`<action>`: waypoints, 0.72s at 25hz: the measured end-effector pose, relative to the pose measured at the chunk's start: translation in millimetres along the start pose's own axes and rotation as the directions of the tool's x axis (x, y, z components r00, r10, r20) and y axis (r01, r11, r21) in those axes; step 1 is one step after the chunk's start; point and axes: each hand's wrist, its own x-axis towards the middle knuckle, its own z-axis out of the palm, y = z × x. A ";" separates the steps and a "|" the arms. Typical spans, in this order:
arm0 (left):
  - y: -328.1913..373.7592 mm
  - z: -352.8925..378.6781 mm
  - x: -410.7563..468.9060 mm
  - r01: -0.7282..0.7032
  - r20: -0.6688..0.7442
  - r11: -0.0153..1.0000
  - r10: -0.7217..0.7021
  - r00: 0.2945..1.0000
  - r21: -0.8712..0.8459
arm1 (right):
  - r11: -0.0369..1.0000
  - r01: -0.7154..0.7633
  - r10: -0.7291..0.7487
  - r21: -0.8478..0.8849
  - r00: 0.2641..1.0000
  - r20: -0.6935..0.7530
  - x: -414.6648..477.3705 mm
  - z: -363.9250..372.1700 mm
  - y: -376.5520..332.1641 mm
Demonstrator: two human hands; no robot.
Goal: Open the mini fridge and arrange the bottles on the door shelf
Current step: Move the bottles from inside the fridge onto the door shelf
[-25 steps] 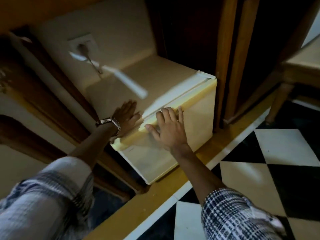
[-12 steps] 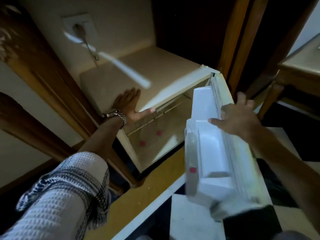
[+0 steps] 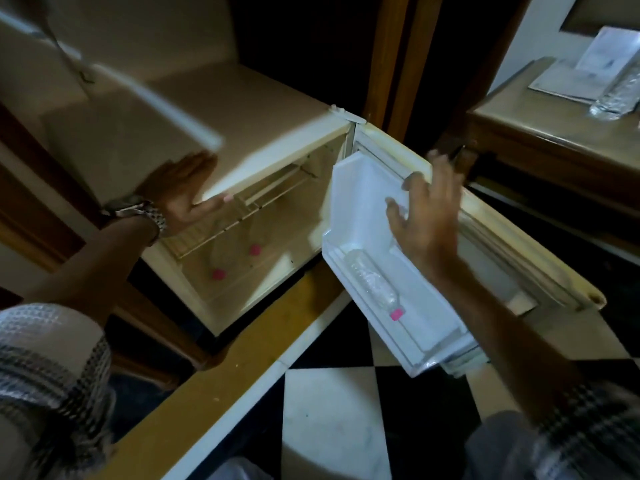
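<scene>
The cream mini fridge stands open, its door swung out to the right. A white door shelf holds one clear bottle with a pink cap, lying on its side. Two more pink-capped bottles stand inside the fridge on the floor of the cabinet. My left hand, with a wristwatch, rests flat on the fridge's top front edge. My right hand hovers with fingers spread over the door shelf, holding nothing.
A wooden side table at the right carries papers and a clear bottle. A wall socket with a white cable hangs over the fridge top. Black-and-white floor tiles lie in front, and dark wooden panels stand behind.
The fridge door went from closed to wide open. My right hand left the door's top edge and now hovers over the shelf. My left hand stayed on the fridge top.
</scene>
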 end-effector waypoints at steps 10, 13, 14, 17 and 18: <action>-0.2 -1.3 -1.2 0.006 -0.055 0.998 -0.009 0.998 -0.058 | 0.317 -0.945 0.648 0.078 0.276 0.710 -125.8 145.1 29.3; 2.1 -3.2 -2.2 0.012 -0.061 0.998 -0.016 0.998 -0.069 | 0.056 -0.985 0.618 0.166 0.164 0.769 -112.8 155.1 28.1; 3.1 -4.7 -2.1 0.013 -0.062 0.997 -0.018 0.998 -0.070 | 0.056 -0.981 0.658 0.185 0.176 0.732 -110.9 160.3 25.8; 5.1 -6.7 -3.8 0.018 -0.049 0.997 -0.022 0.999 -0.072 | -0.021 -0.926 0.779 0.377 0.222 0.587 -102.5 175.0 3.1; 6.0 -7.0 -4.8 0.017 -0.044 0.997 -0.020 0.999 -0.075 | -0.076 -0.892 0.780 0.446 0.226 0.584 -95.4 177.3 -6.2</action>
